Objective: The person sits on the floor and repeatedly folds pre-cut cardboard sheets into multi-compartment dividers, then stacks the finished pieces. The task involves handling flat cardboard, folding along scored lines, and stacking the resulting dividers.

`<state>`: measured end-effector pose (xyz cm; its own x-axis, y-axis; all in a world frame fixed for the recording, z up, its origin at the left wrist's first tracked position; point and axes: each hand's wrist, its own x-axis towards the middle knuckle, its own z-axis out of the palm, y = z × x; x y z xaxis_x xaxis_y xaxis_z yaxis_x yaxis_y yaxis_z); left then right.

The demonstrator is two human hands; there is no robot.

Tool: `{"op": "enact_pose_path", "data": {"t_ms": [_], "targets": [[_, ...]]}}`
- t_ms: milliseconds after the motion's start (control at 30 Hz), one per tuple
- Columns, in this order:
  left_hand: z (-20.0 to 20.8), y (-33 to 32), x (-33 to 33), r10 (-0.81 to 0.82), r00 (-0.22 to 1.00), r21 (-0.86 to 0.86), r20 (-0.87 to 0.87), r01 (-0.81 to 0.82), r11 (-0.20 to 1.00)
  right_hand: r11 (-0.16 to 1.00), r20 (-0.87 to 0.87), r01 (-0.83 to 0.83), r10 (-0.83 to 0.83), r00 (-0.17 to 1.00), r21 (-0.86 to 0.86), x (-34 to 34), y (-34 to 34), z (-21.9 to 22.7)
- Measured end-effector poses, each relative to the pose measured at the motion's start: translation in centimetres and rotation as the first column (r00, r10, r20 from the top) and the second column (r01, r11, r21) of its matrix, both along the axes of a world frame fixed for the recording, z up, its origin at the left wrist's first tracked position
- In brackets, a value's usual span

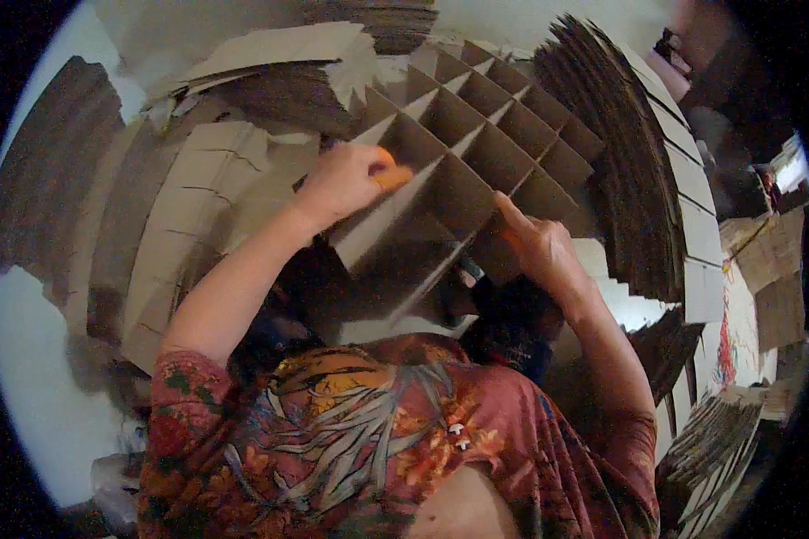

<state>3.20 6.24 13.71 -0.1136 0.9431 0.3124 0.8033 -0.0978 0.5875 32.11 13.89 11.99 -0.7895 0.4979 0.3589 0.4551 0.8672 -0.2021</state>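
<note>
A brown cardboard divider grid [463, 193], made of interlocked strips forming diamond-looking cells, stands open in front of my lap. My left hand [343, 184] is closed at the grid's left side, its curled fingers at the edge of a cardboard strip. Orange covers show on its fingertips, which are slightly blurred. At the near right side, my right hand [546, 253] grips the grid's edge. Its index finger lies stretched along a panel near a strip crossing, and the other fingers are partly hidden. The near strips slant down toward my knees.
Tall stacks of cardboard strips rise on the right [620, 153] and on the left [184, 211]. More flat cardboard [270, 54] is piled at the back left. Another bundle of strips [715, 449] stands at the lower right.
</note>
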Motion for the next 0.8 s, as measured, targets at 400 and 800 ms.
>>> {"op": "enact_pose_path", "data": {"t_ms": [400, 800], "targets": [[1.6, 9.5, -16.3, 0.532, 0.642, 0.281, -0.552, -0.457, 0.844, 0.999, -0.042, 0.041, -0.041, 0.998, -0.012, -1.1, 3.9, -1.2], [5.2, 11.9, -22.0, 0.373, 0.877, 0.119, -0.304, -0.354, 0.928, 0.983, -0.250, 0.163, -0.136, 0.959, 0.089, -1.4, 2.0, 0.7]]}}
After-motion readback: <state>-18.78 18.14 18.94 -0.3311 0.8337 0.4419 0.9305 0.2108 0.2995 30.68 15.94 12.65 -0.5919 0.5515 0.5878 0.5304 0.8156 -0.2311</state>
